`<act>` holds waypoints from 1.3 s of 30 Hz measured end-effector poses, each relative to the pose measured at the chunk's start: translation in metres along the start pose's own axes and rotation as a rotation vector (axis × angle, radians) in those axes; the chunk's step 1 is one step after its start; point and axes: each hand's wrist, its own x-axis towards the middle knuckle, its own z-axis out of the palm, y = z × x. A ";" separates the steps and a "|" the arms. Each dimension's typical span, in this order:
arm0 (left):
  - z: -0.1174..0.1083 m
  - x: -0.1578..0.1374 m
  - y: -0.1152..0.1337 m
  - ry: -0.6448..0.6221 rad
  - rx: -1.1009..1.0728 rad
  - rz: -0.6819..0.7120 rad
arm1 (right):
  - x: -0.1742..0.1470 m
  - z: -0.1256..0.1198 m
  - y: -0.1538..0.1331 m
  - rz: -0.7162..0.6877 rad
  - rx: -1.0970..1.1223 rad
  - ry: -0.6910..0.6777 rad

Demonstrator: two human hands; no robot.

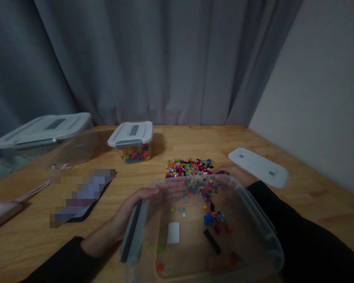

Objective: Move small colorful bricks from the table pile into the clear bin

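Over at the left, from where I stand, a big lidded bin (48,127) sits towards the back of the table (191,137), with a phone (90,200) lying nearer, its screen blurred out. Next along is a smaller lidded box (132,133) with coloured bricks showing through its side.

Then comes the left hand (133,206). The forearm slants in from the lower left, and the hand bends round the far left corner of the clear tub (191,245), fingers fairly straight and pointing right; I see them through the plastic. Whether they press on the tub or just pass behind it, I cannot tell.

The tub is open and close to the body, between the forearms. On its floor are a few loose pieces, among them a white plate (173,232), a blue flower piece (208,219) and a black bar (212,241).

The brick pile (190,167) lies just past the tub's far edge, spread wider across than deep from here, between the two hands; the right seems the nearer.

That right hand (237,173) reaches round the far right corner, fingertips at the pile's right edge; its grip is partly hidden, so I cannot tell if it holds anything. A white lid (258,167) lies beyond its wrist
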 end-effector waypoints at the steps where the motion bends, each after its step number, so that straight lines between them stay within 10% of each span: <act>1: 0.001 0.000 0.001 0.005 0.009 0.004 | 0.000 0.000 0.000 0.007 -0.004 0.010; 39: -0.005 0.002 -0.003 -0.046 0.012 0.019 | 0.003 0.003 0.003 0.028 0.072 0.040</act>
